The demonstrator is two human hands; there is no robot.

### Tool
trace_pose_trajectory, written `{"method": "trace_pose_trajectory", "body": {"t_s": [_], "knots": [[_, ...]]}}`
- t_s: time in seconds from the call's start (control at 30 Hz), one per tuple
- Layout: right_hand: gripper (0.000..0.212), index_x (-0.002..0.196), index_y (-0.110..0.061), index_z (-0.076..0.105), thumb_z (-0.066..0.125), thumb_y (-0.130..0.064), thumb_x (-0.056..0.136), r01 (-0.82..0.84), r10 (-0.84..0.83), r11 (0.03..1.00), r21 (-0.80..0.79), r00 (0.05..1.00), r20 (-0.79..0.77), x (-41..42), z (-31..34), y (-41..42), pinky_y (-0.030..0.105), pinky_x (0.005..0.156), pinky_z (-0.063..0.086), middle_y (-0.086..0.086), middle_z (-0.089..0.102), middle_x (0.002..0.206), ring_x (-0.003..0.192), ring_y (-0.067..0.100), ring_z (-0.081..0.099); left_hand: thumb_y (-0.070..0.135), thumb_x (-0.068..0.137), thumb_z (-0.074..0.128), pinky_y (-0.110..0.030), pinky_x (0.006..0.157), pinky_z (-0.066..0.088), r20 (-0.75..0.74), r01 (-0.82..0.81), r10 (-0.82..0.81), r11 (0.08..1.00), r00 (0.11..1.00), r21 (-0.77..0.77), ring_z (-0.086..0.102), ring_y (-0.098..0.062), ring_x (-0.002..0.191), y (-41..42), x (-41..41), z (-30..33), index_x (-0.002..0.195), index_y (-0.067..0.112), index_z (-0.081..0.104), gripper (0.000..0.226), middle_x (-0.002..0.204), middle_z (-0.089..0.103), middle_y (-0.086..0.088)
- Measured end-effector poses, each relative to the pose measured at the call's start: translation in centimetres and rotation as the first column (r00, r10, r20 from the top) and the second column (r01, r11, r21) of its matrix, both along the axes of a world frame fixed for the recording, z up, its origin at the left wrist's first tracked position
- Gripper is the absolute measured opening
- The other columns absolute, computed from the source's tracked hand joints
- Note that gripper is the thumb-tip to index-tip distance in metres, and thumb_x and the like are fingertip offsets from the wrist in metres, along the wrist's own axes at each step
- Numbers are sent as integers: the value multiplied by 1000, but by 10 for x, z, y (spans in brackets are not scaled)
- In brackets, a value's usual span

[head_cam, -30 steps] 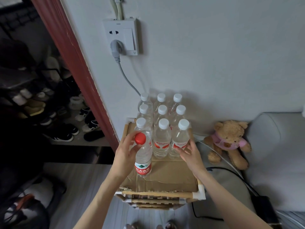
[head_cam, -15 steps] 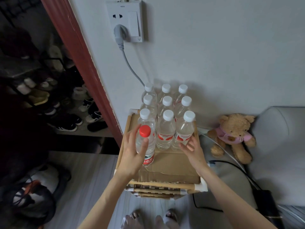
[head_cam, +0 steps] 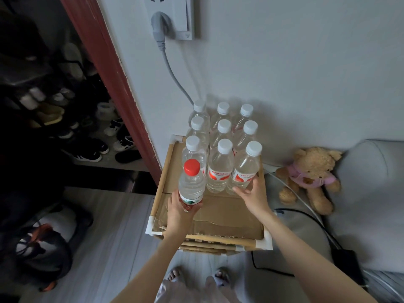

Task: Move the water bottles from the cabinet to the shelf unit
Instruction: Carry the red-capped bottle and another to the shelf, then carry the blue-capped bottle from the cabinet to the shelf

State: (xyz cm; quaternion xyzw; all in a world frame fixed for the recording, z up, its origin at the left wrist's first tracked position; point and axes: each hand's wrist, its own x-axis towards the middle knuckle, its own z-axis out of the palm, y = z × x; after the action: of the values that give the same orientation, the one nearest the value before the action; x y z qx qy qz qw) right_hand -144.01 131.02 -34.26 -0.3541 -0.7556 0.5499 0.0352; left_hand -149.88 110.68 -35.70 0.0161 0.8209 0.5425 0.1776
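A clear water bottle with a red cap (head_cam: 191, 184) stands upright at the front left of the bottle group, and my left hand (head_cam: 180, 212) is wrapped around its lower part. Behind it, several white-capped water bottles (head_cam: 220, 169) stand in rows against the wall on the cardboard-lined top of the wooden shelf unit (head_cam: 218, 219). My right hand (head_cam: 254, 194) is open, fingers spread, touching the base of the front right white-capped bottle (head_cam: 246, 169).
A teddy bear (head_cam: 310, 178) sits right of the shelf against a grey sofa (head_cam: 371, 193). A wall socket (head_cam: 172, 16) with a grey cable hangs above the bottles. Left is a red door frame (head_cam: 113, 73) and shoes (head_cam: 91, 147); a bag (head_cam: 41, 243) lies on the floor.
My left hand slid from the red-capped bottle's upper part down to its lower part. The right hand stays at the front right bottle. The camera tilted further down.
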Motion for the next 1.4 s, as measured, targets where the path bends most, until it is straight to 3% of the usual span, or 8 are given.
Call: {"method": "trace_pose_trajectory", "body": {"t_s": [0.37,0.5,0.63,0.83,1.0,1.13,1.2,1.4], "knots": [[78,139,-16,27,73,-15,76,83,-84,996,-7,995,-46,-2,7,-6,47,102,42,1,47,136,119,15,50,16,61,82,-54,92,43,-17,-21,21,1000,1000,9,46,-26,110,7,-2,3,114,24,39,69,101,42,13],[92,137,-29,24,77,-44,64,58,-58,998,-9,998,5,-1,-6,2,49,104,40,-1,46,139,125,19,47,17,57,83,-52,94,43,8,-17,17,1000,1000,15,45,-26,111,7,-3,7,118,21,38,76,105,44,7],[91,140,-28,21,75,-42,68,-30,29,999,30,999,38,4,-2,-1,48,109,34,-1,39,144,131,19,39,40,49,86,-55,91,46,43,75,-72,995,996,-63,51,-27,110,2,-11,0,118,25,41,84,115,53,-6],[85,145,-24,11,62,-46,81,-315,302,942,120,946,116,36,12,-14,37,115,21,-2,22,153,139,17,23,42,72,70,-47,108,22,-14,99,-110,937,994,-335,20,-29,131,-11,17,16,142,23,13,93,141,24,-9],[83,146,-19,4,49,-54,86,-580,521,775,250,811,267,57,16,-20,36,114,20,5,13,155,142,20,17,58,76,53,-44,111,24,-81,66,-108,911,991,-407,19,-27,134,-50,68,20,140,32,17,78,140,31,-7],[81,146,-26,2,46,-56,86,-760,705,537,367,643,300,58,36,-53,40,116,19,3,6,156,143,20,9,60,82,45,-48,115,6,-179,1,-144,782,973,-623,1,-31,141,-93,113,38,143,28,9,77,153,8,-9],[80,146,-25,2,45,-57,86,-786,795,374,492,545,266,54,49,-83,38,116,15,2,5,157,144,20,6,60,84,38,-51,114,3,-259,-92,-126,717,958,-691,-5,-31,142,-123,135,53,143,34,5,73,155,0,-5],[79,145,-30,8,40,-65,83,-728,936,42,684,268,227,60,96,-206,39,114,11,-1,9,156,143,19,9,61,80,30,-58,107,20,-475,-424,56,548,878,-721,19,-38,138,-229,220,96,141,29,23,69,149,26,-14]]}}
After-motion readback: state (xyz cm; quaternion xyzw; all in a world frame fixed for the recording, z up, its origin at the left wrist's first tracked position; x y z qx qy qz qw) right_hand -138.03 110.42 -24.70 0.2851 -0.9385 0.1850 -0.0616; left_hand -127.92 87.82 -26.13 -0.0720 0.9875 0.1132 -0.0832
